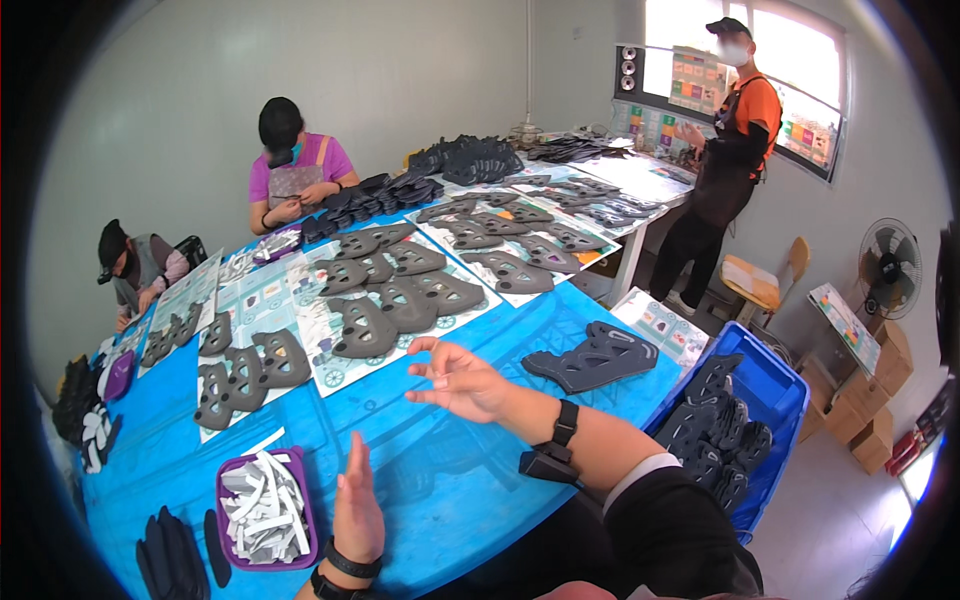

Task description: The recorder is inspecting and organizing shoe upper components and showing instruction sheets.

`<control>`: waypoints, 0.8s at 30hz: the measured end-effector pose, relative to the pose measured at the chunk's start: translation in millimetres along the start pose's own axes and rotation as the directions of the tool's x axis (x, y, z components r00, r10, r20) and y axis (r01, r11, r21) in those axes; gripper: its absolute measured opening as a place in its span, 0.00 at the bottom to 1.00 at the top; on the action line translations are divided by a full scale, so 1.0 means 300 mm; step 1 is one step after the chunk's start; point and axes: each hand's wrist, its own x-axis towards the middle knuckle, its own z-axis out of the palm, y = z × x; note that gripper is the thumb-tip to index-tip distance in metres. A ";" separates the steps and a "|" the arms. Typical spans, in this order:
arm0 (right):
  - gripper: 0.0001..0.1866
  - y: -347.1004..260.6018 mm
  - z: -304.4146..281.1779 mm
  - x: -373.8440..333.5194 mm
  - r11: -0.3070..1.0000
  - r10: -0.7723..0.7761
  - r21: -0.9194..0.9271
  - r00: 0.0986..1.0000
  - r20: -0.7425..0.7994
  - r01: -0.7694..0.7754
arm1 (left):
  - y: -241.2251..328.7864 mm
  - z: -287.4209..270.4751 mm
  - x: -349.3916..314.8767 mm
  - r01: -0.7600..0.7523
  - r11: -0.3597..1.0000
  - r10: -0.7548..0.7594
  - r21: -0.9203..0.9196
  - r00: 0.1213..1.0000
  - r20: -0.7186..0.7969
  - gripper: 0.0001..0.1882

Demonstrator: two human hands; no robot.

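Observation:
My right hand [465, 385] is raised over the blue table cover [420, 440], its fingers apart and slightly bent, with nothing visible in them. Lower and to the left, my left hand [357, 510] is held edge-on, fingers stretched upward and empty. Beside it stands a purple basket [311, 500] full of white and grey strips [265, 510]. Dark flat oval pads [170, 560] lie left of the basket. A dark grey perforated foam piece [595, 360] rests to the right of my right hand. Beyond my hands, similar grey molded pieces [405, 303] lie in rows on printed sheets.
A blue crate [790, 400] holding dark molded pieces stands right of the table. One person [300, 175] in purple and another [145, 265] sit along the far left side; a third [740, 130] in orange stands at the back right. A chair [765, 280], fan [888, 265] and cardboard boxes [865, 400] stand right.

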 end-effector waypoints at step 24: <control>0.09 0.038 -0.061 0.005 0.928 0.257 -0.283 0.966 0.015 -0.242 | 0.004 -0.005 -0.007 0.154 0.975 -0.146 -0.158 0.988 0.057 0.22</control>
